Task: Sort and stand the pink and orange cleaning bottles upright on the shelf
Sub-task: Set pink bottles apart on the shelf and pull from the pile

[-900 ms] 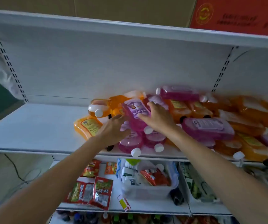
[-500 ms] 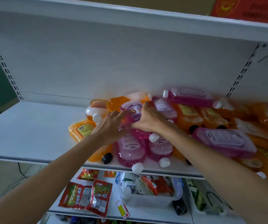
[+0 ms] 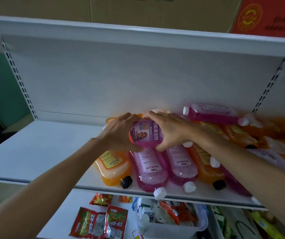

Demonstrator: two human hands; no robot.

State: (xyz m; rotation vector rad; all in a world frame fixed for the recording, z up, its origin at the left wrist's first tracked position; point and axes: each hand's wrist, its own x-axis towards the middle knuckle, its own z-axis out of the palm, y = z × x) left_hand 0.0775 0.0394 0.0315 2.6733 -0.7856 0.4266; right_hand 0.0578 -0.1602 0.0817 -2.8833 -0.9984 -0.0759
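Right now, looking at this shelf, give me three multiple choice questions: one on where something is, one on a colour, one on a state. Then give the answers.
1. What lies directly left of the two flat pink bottles at the front of the shelf?
A) an orange bottle
B) a clear bin
C) a snack packet

2. What colour is the cap of that orange bottle?
A) white
B) black
C) red

3. What state is the labelled pink bottle in?
A) standing upright alone
B) lying untouched at the front edge
C) gripped by both hands

Answers:
1 A, the orange bottle lies right beside the left pink one.
2 B, the cap near the shelf edge is black.
3 C, the left hand and the right hand grip it from either side.
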